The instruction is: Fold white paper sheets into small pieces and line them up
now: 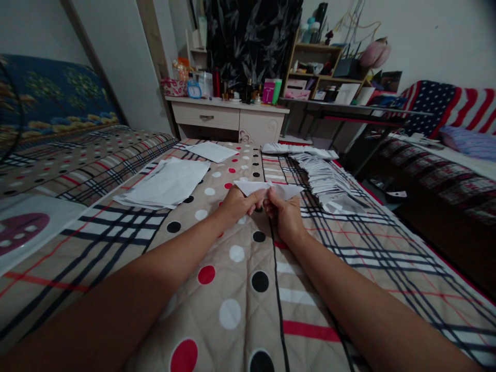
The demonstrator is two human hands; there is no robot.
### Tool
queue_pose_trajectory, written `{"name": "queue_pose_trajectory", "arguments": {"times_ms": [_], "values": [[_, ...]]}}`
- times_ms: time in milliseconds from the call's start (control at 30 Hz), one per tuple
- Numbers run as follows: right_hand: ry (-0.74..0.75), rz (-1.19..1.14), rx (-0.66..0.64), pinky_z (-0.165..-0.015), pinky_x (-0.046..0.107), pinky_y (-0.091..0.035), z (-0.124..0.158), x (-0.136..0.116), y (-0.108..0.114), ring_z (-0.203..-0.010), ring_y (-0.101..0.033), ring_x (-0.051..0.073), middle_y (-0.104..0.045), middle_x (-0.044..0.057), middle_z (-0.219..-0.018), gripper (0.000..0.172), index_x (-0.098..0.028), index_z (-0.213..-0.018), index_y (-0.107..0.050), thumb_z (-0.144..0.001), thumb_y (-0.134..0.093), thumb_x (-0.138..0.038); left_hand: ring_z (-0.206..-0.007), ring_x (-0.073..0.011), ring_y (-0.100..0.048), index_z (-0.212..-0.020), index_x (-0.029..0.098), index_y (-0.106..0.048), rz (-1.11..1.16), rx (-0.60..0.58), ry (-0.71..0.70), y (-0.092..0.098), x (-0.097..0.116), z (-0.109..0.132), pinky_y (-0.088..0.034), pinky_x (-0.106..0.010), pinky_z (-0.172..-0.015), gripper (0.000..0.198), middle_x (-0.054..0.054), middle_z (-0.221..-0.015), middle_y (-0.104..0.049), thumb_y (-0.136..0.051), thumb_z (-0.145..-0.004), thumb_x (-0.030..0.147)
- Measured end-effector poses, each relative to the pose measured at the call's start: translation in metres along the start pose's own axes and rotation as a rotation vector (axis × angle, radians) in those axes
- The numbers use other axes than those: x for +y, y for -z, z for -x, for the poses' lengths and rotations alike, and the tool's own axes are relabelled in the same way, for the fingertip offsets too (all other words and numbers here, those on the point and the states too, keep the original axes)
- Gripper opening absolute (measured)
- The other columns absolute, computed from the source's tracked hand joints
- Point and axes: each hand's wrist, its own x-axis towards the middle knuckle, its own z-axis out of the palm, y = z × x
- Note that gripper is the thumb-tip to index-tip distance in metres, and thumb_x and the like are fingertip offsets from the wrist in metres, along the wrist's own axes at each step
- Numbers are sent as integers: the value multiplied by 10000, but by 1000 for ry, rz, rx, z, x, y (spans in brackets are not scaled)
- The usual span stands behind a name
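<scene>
Both my hands meet over the middle of the bed, pinching a folded piece of white paper (pixel 289 191). My left hand (pixel 241 202) grips its near edge from the left, thumb along the top. From the right, my right hand (pixel 284 209) closes on the same edge, its thumb almost touching the left one. The paper spreads to both sides beyond my fingers like two pointed wings. Just right of my hands lies a long row of folded white paper pieces (pixel 325 178), packed closely together. To the left sits a stack of white sheets (pixel 168 181).
Another flat white sheet (pixel 213 151) lies farther back on the patterned quilt (pixel 236 279). A white plastic bag (pixel 34 225) is at the far left. Beyond the bed stand a white dresser (pixel 225 118) with bottles on it and a desk (pixel 349 107) with shelves.
</scene>
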Motion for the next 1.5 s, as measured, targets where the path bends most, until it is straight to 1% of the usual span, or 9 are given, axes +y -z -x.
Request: {"name": "queue_pose_trajectory", "arguments": {"times_ms": [200, 300, 467, 733, 967, 1067, 1200, 1400, 1500], "values": [[-47, 48, -65, -430, 237, -357, 2, -6, 3, -457, -482, 109, -609, 22, -563, 311, -179, -611, -630, -772, -652, -445, -367, -68, -377, -588, 160, -567, -111, -22, 125, 12, -6, 0, -300, -210, -419, 454, 38, -394, -456, -494, -875, 505], [-76, 116, -12, -389, 244, -276, 0, -7, 8, -389, -410, 99, -543, 6, -456, 322, -172, -562, -642, -757, -662, -429, -351, -73, -371, -614, 163, -587, -138, -32, 166, 16, -8, 0, -296, -211, -411, 488, 37, -386, -465, -443, -896, 535], [-19, 176, 95, -394, 251, -214, -4, -4, 14, -369, -339, 78, -469, -20, -393, 350, -170, -447, -574, -650, -756, -390, -322, -79, -347, -599, 174, -575, -226, -47, 151, 20, -5, 2, -289, -224, -403, 491, 56, -351, -401, -450, -899, 542], [-9, 179, 38, -402, 257, -215, -8, 0, 18, -362, -298, 84, -399, -27, -368, 467, -181, -457, -578, -747, -660, -537, -306, -74, -317, -537, 187, -499, -257, -71, 180, 21, -1, 4, -266, -224, -399, 585, 54, -323, -367, -385, -906, 627], [101, 293, 26, -448, 252, -234, -12, 4, 26, -422, -295, 82, -367, -46, -417, 465, -177, -471, -564, -785, -639, -512, -312, -64, -331, -453, 184, -422, -352, -19, 171, 24, -6, 3, -256, -217, -384, 675, 43, -338, -347, -402, -833, 742], [184, 391, 42, -479, 248, -256, -13, 4, 29, -462, -343, 89, -416, -41, -452, 414, -170, -500, -581, -784, -645, -465, -320, -70, -382, -493, 167, -493, -271, 3, 205, 26, -8, 0, -281, -211, -378, 692, 18, -371, -432, -425, -783, 791], [257, 453, 32, -506, 244, -309, -13, 4, 28, -489, -398, 100, -480, -41, -497, 304, -170, -590, -629, -779, -658, -406, -401, -89, -519, -714, 121, -610, -57, 46, 205, 26, -8, -3, -329, -203, -396, 696, -70, -614, -657, -428, -786, 789], [259, 503, -1, -505, 247, -340, -13, 6, 26, -483, -423, 105, -505, -31, -499, 324, -176, -570, -601, -785, -661, -411, -506, -109, -592, -820, 102, -638, 131, 18, 222, 27, -9, -3, -342, -194, -427, 555, -97, -738, -699, -503, -838, 640], [218, 479, -32, -531, 256, -383, -10, 4, 23, -526, -489, 129, -568, -12, -553, 299, -168, -659, -664, -755, -690, -450, -561, -126, -611, -864, 111, -649, 190, 50, 221, 29, -12, -3, -380, -198, -459, 438, -84, -754, -703, -559, -823, 538]]}}
